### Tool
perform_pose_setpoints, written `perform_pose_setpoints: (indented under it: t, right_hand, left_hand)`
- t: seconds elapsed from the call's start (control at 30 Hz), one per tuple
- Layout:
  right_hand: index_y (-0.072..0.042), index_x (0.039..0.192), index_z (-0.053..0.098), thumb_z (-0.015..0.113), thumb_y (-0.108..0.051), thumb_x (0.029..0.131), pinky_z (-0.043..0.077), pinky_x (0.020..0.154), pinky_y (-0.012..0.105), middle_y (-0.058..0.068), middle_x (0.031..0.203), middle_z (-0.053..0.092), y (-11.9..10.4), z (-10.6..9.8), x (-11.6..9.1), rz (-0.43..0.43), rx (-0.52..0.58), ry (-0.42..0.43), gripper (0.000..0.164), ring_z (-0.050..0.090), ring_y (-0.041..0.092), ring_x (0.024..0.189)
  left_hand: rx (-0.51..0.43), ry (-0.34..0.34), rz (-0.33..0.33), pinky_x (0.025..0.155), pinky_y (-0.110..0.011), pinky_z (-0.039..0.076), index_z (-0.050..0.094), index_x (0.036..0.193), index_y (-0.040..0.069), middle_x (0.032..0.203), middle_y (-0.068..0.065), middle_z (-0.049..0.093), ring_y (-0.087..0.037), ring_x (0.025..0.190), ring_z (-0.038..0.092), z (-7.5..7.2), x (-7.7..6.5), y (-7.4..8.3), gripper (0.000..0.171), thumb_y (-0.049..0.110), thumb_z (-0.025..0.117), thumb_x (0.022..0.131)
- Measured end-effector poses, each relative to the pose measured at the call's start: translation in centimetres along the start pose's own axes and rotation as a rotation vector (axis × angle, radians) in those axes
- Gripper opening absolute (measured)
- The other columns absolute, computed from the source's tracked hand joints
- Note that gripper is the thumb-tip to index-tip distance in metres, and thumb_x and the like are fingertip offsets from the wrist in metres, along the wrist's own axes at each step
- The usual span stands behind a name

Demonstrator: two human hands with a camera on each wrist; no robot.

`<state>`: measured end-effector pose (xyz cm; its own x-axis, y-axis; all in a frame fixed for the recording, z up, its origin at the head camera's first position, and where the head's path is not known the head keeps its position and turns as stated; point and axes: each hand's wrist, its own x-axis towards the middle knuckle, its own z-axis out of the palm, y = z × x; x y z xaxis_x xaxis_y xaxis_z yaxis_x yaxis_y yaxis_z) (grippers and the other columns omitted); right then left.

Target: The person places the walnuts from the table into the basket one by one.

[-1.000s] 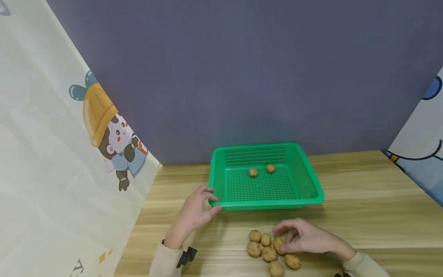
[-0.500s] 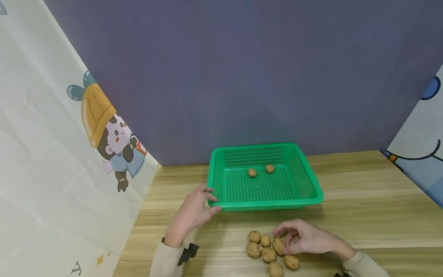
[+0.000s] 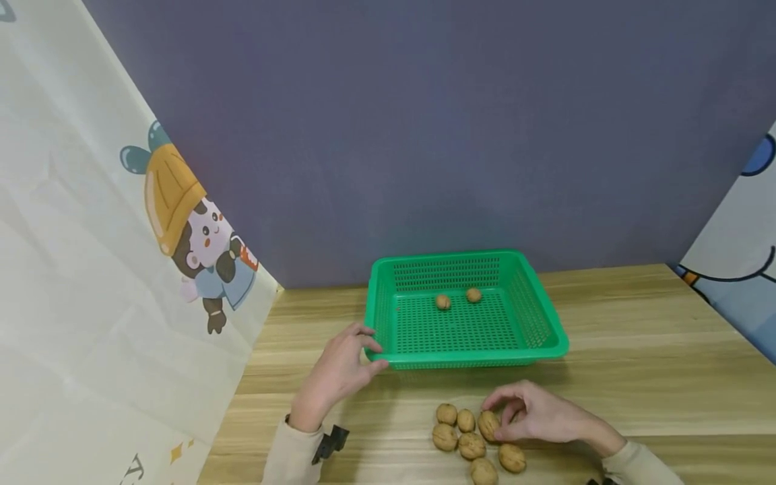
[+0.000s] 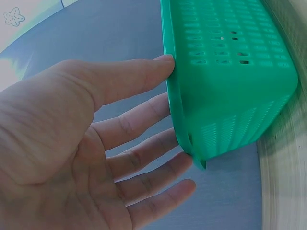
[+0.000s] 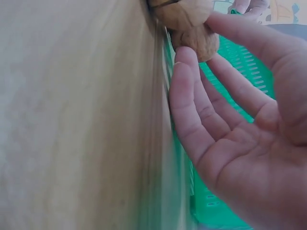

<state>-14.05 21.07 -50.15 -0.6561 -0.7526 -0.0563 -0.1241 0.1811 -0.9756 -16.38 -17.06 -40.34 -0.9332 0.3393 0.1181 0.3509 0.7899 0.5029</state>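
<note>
A green plastic basket (image 3: pixel 467 359) with slotted sides stands on the wooden table against the wall. Two walnuts, one of them this walnut (image 3: pixel 443 302), lie inside toward its back. My left hand (image 3: pixel 341 372) holds the basket's near left corner, thumb (image 4: pixel 160 69) on the rim and fingers behind it. In front of the basket several walnuts (image 3: pixel 445 437) lie in a loose cluster. At the cluster's right side my right hand (image 3: pixel 536 415) pinches a walnut (image 3: pixel 488 426) between thumb and fingers; in the right wrist view another walnut overlaps it.
A grey-purple wall (image 3: pixel 424 135) rises right behind the basket. A white sheet with a cartoon figure (image 3: pixel 203 236) borders the left side, and another printed sheet (image 3: pixel 733 256) the right. Wooden tabletop (image 3: pixel 636 337) extends to the right of the basket.
My right hand's fingers have shifted very slightly to the right at the walnut. The left hand, the basket and the other walnuts stay in place.
</note>
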Motion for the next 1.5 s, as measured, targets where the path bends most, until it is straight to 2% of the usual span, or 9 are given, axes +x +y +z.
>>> perform_pose_setpoints:
  t: [0.23,0.43,0.57,0.77,0.83,1.03,1.17,1.4,1.5]
  right_hand:
    - [0.001,0.131,0.066,0.074,-0.011,0.099,0.062,0.066,0.026,0.011,0.101,0.078,-1.3,-0.3,-0.2,-0.011,-0.032,0.016,0.034,0.075,0.010,0.084]
    - [0.002,0.133,0.064,0.074,-0.014,0.100,0.064,0.069,0.031,0.012,0.108,0.077,-3.9,-1.2,-0.2,-0.004,-0.100,0.030,0.039,0.077,0.016,0.088]
    - [0.006,0.136,0.062,0.072,-0.010,0.101,0.062,0.066,0.030,0.010,0.102,0.078,-5.7,-2.1,0.1,-0.029,-0.102,0.012,0.040,0.077,0.020,0.086]
    - [0.006,0.137,0.061,0.070,-0.006,0.100,0.058,0.064,0.025,0.012,0.096,0.078,-7.9,-3.2,1.0,-0.032,-0.119,-0.038,0.040,0.075,0.013,0.083]
    - [0.005,0.138,0.061,0.069,-0.007,0.100,0.057,0.065,0.025,0.017,0.106,0.076,-8.6,-3.6,1.4,-0.030,-0.135,-0.034,0.041,0.074,0.012,0.084]
    - [0.003,0.141,0.060,0.072,-0.010,0.099,0.059,0.071,0.028,0.026,0.132,0.065,-10.3,-4.9,2.8,-0.040,-0.229,0.053,0.046,0.072,0.013,0.086]
    - [-0.001,0.147,0.058,0.072,-0.011,0.097,0.058,0.070,0.030,0.024,0.143,0.061,-11.1,-5.7,3.9,-0.021,-0.281,0.108,0.053,0.073,0.016,0.087]
    - [-0.004,0.148,0.058,0.072,-0.021,0.102,0.063,0.081,0.032,0.015,0.114,0.076,-12.5,-7.3,5.8,0.050,-0.267,0.205,0.050,0.077,0.025,0.088]
    - [-0.003,0.148,0.058,0.072,-0.023,0.103,0.064,0.087,0.033,0.018,0.125,0.073,-12.7,-8.2,6.9,0.064,-0.227,0.252,0.051,0.078,0.025,0.094]
  left_hand:
    - [0.005,0.005,0.000,0.111,-0.060,0.053,0.082,0.104,0.007,0.139,-0.016,0.067,-0.043,0.130,0.063,0.1,0.1,0.0,0.020,0.022,0.085,0.091]
    - [0.008,0.011,0.005,0.110,-0.061,0.053,0.082,0.103,0.008,0.139,-0.016,0.067,-0.044,0.130,0.063,0.1,0.1,-0.1,0.018,0.022,0.085,0.091]
    - [0.013,0.013,0.014,0.110,-0.061,0.054,0.082,0.103,0.008,0.138,-0.017,0.067,-0.044,0.130,0.064,0.0,0.0,-0.1,0.018,0.022,0.085,0.092]
    - [0.013,0.010,0.017,0.110,-0.059,0.054,0.082,0.104,0.007,0.138,-0.016,0.067,-0.043,0.130,0.064,0.1,0.0,-0.2,0.019,0.023,0.084,0.092]
    - [0.012,0.007,0.019,0.111,-0.059,0.054,0.082,0.104,0.007,0.138,-0.016,0.067,-0.043,0.130,0.064,0.1,0.0,-0.2,0.020,0.023,0.084,0.092]
    - [0.014,0.008,0.016,0.111,-0.059,0.054,0.082,0.105,0.007,0.139,-0.016,0.067,-0.043,0.130,0.064,0.1,0.0,-0.2,0.021,0.023,0.084,0.093]
    - [0.015,0.007,0.019,0.111,-0.059,0.054,0.082,0.105,0.006,0.139,-0.016,0.066,-0.043,0.130,0.064,0.1,0.0,-0.2,0.021,0.023,0.084,0.093]
    - [0.015,0.007,0.009,0.111,-0.060,0.054,0.082,0.104,0.009,0.140,-0.014,0.066,-0.043,0.131,0.063,0.2,0.0,-0.2,0.019,0.024,0.084,0.093]
    - [0.013,0.005,0.007,0.111,-0.060,0.054,0.082,0.105,0.009,0.141,-0.014,0.066,-0.043,0.132,0.063,0.1,0.0,-0.2,0.019,0.024,0.084,0.093]
